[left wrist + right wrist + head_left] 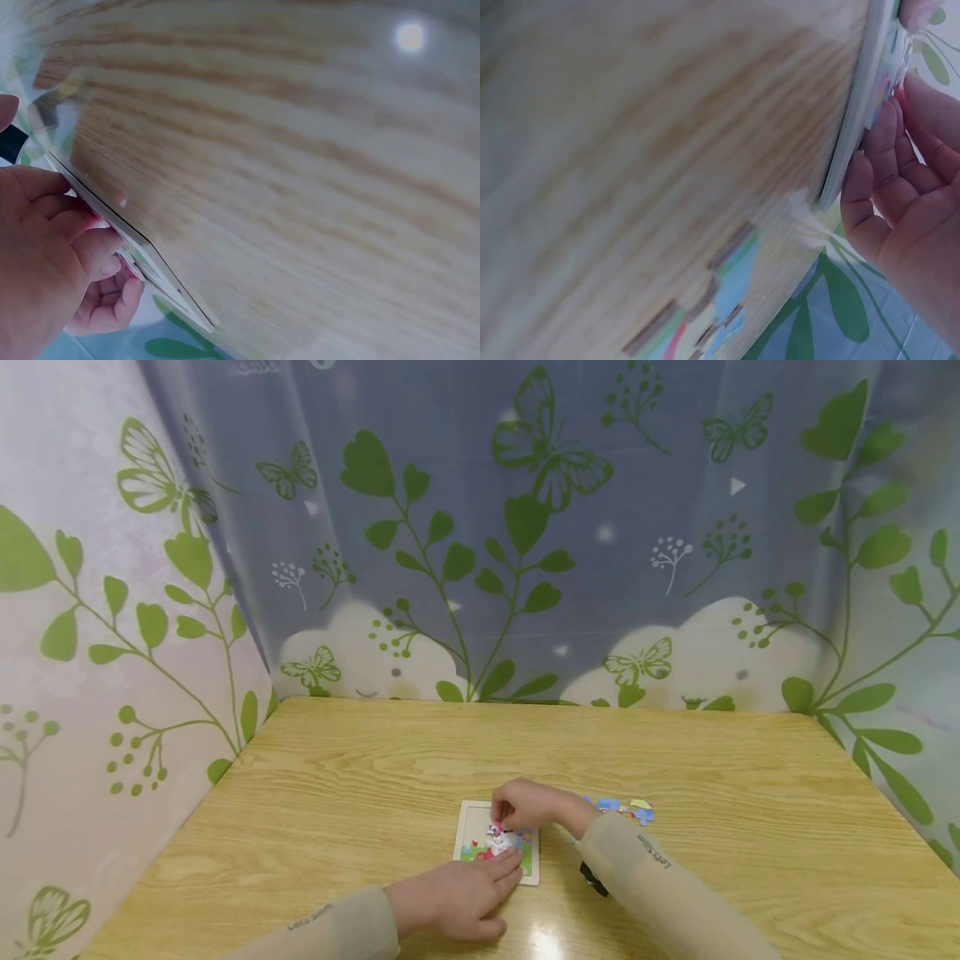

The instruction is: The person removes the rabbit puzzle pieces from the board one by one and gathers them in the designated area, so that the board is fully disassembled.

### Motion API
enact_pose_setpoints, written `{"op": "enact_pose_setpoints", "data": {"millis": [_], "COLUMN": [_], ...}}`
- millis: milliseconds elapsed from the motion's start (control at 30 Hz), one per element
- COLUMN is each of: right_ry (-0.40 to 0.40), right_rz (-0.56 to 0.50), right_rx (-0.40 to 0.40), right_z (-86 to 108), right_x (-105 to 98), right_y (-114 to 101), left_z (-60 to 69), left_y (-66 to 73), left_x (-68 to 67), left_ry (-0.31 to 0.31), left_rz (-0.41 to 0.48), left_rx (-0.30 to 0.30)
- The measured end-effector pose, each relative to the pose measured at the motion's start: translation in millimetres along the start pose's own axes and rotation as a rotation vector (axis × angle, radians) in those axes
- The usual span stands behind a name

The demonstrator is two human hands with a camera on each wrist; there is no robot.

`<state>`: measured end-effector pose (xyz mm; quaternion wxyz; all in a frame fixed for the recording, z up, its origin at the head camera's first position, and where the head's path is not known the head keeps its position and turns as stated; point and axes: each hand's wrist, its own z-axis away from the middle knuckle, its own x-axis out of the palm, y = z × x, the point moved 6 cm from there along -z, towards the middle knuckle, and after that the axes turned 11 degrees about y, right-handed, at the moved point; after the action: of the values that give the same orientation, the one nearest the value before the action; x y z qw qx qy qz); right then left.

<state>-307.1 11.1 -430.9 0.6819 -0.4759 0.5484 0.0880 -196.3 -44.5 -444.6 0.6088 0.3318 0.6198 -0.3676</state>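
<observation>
A small picture puzzle board with a pale rim lies flat on the table, partly filled with a white cartoon animal and green ground. The left hand rests its fairly straight fingers on the board's lower part. Above the upper part, the right hand pinches a small reddish piece between thumb and fingers. In the right wrist view the curled right hand is beside the board's edge, the piece mostly hidden. The left wrist view shows the left hand along the board.
Several loose blue and multicoloured puzzle pieces lie right of the board, partly behind the right forearm; some pieces also show in the right wrist view. A leaf-patterned curtain hangs behind the wooden table. A black object is under the right sleeve.
</observation>
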Motion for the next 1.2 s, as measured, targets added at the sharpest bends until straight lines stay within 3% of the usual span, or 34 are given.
{"op": "enact_pose_setpoints", "data": {"millis": [433,633,767,933,1200], "right_ry": [0.008,-0.007,-0.019,-0.010,-0.015], "right_rz": [-0.060,-0.083,-0.098,-0.046,0.006], "right_rx": [0.016,0.009,-0.042,-0.018,-0.001], "right_z": [-1.5,-0.5,-0.2,-2.1,-3.1], "right_x": [2,1,1,2,1], "right_y": [3,3,2,1,-3], "left_z": [-0.8,-9.3,-13.4,-14.4,-14.1], "left_y": [0.2,2.2,6.2,7.3,7.8], "left_x": [-3.8,-5.6,-5.7,-4.5,-3.8], "left_ry": [0.011,0.040,-0.006,-0.050,-0.027], "left_rz": [0.000,-0.025,-0.040,-0.013,-0.045], "left_rx": [0.021,-0.016,-0.062,-0.128,-0.095]}}
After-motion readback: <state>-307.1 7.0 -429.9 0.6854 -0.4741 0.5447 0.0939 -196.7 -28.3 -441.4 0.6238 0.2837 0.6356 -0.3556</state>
